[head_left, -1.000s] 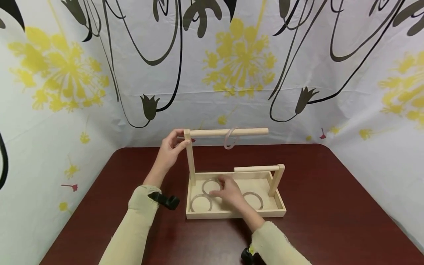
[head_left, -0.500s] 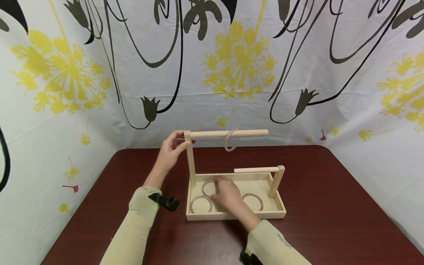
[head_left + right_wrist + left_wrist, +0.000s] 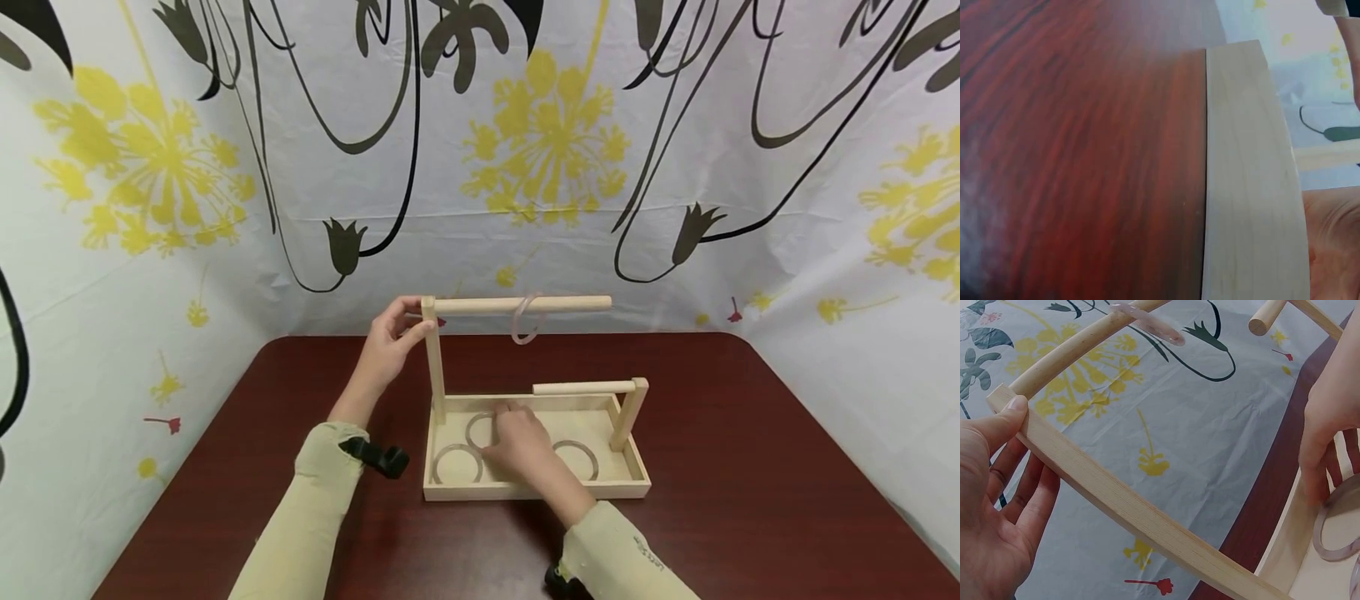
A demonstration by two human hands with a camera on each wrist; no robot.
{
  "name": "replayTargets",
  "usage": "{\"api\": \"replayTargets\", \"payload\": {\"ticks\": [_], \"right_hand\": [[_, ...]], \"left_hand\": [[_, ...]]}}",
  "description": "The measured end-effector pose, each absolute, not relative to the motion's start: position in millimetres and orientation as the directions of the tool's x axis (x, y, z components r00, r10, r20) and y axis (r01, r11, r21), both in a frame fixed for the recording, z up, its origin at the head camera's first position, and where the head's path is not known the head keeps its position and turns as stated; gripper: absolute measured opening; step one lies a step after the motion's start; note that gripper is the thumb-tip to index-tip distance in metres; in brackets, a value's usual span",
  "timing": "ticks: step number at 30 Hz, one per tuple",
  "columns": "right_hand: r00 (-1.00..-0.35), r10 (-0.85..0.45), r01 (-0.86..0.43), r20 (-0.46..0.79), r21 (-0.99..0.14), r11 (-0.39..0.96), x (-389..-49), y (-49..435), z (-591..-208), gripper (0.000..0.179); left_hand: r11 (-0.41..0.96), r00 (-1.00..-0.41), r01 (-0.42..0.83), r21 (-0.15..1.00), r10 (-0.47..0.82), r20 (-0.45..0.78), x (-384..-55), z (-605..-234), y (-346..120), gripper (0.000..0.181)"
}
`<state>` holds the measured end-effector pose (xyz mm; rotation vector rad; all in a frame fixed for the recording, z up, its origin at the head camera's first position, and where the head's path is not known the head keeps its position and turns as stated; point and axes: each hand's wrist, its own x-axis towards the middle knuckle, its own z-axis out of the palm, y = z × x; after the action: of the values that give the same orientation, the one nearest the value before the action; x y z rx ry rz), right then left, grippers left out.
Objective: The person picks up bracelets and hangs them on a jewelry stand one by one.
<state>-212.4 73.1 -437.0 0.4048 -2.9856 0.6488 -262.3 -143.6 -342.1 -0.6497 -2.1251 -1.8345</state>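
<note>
My left hand (image 3: 386,354) grips the top of the tall wooden post (image 3: 1129,494) of a stand, thumb on its near face and fingers behind. A translucent ring (image 3: 524,333) hangs on the long upper dowel (image 3: 573,303). My right hand (image 3: 521,446) is down in the shallow wooden tray (image 3: 465,492), its fingers and thumb at a flat ring (image 3: 469,433); the hand hides that ring's right part. In the left wrist view its fingertips meet the edge of this ring (image 3: 1335,555). The right wrist view shows mostly the tray's outer wall (image 3: 1250,187).
Two other rings lie in the tray, one at the front left (image 3: 437,462) and one at the right (image 3: 595,462). A short dowel (image 3: 581,387) on a low post (image 3: 628,417) stands at the tray's right. The dark red table (image 3: 750,467) backs onto a patterned cloth (image 3: 570,258).
My right hand has shifted slightly left and closed in at the ring, which has moved a little to the right. The left hand keeps its place on the post.
</note>
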Motion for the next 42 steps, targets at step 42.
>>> {"api": "replayTargets", "payload": {"ticks": [42], "right_hand": [[-0.881,-0.372,-0.45,0.292,-0.76,0.469,-188,80,-413,0.073]], "left_hand": [[0.135,-0.876,0.477,0.869,0.151,0.457,-265,-343,-144,0.035]]}}
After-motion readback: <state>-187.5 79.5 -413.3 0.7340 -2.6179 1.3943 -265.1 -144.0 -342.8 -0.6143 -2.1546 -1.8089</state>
